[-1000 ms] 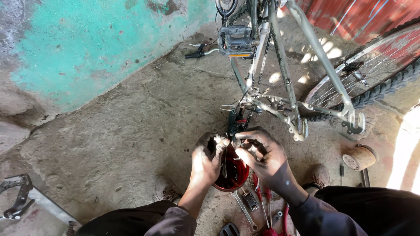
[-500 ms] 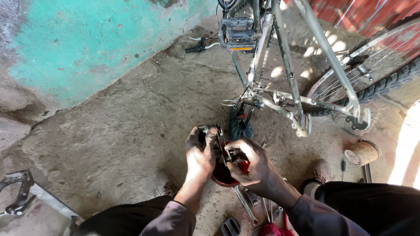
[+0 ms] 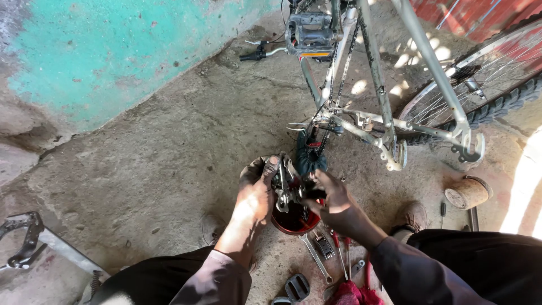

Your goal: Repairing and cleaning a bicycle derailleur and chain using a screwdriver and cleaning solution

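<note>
Concrete floor [image 3: 141, 164] spreads out from the turquoise wall [image 3: 113, 51] at far left. Near the middle, the left hand [image 3: 257, 195] has its grip closed around a greasy metal bicycle part [image 3: 285, 189], held over a red bowl [image 3: 293, 220]. The right hand [image 3: 333, 203] pinches the same part's other side. Wrenches [image 3: 316, 254] lie just below the bowl. Behind stands a silver bicycle frame [image 3: 384, 107].
</note>
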